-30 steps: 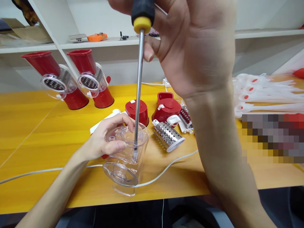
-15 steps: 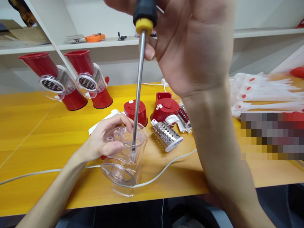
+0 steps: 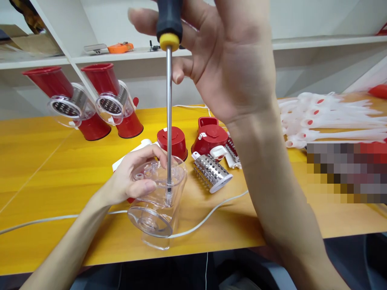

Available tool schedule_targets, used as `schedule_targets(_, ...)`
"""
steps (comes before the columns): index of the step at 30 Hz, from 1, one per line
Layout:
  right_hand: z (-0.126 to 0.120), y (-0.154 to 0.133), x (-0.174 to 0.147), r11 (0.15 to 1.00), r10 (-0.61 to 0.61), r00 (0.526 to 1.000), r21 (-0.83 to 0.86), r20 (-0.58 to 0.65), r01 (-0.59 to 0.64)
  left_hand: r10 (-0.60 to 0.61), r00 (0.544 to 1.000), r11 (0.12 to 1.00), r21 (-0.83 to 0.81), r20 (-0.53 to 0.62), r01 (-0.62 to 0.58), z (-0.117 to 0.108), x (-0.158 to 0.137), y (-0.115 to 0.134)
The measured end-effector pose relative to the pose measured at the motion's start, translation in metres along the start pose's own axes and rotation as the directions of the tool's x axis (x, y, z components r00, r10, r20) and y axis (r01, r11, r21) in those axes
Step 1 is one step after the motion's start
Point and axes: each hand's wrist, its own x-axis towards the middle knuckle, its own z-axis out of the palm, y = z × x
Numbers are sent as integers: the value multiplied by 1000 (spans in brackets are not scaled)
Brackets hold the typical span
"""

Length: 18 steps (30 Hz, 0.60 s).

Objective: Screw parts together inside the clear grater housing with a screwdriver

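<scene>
My left hand is closed around the upper part of a clear plastic grater housing, thumb in front and fingers behind. The housing stands on the yellow table near its front edge. My right hand grips a long screwdriver by its black and yellow handle, whose top runs out of view. The steel shaft stands nearly upright, and its tip sits inside a narrow clear post in the housing. Whether a screw is under the tip I cannot make out.
Behind the housing lie red bases and a metal grater drum. Two assembled red rotary graters stand at the back left. A white cable crosses the table. Bagged white parts lie at the right, below a white shelf.
My right hand and the screwdriver handle have shifted left, so the shaft is now closer to upright. My left hand and the housing have hardly moved.
</scene>
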Motion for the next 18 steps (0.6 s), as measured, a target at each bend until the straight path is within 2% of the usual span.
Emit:
schedule_targets(2,-2,-1,-2,1000,-3,1000,-10,9,3,-8,1000,1000,12,3,8,0,0,1)
schedule_targets(7,-13,11,9,975,-61,998,-213,26,65,-9,1000,998,55,3,9,0,-1,3)
schedule_targets(8,-15,13,12,973,-59,998,-227,-23,53,-11,1000,999,48,2,11,-1,-1,2)
schedule_targets(10,-17,15,19,972,-25,998,-237,-64,10,-16,1000,999,36,2,16,-1,-1,2)
schedule_targets(13,-17,13,26,984,62,996,-163,-68,-72,-17,1000,999,31,-3,17,-1,0,1)
schedule_targets(18,-12,9,30,973,204,972,-85,-117,-214,-20,1000,999,43,-4,20,0,-2,1)
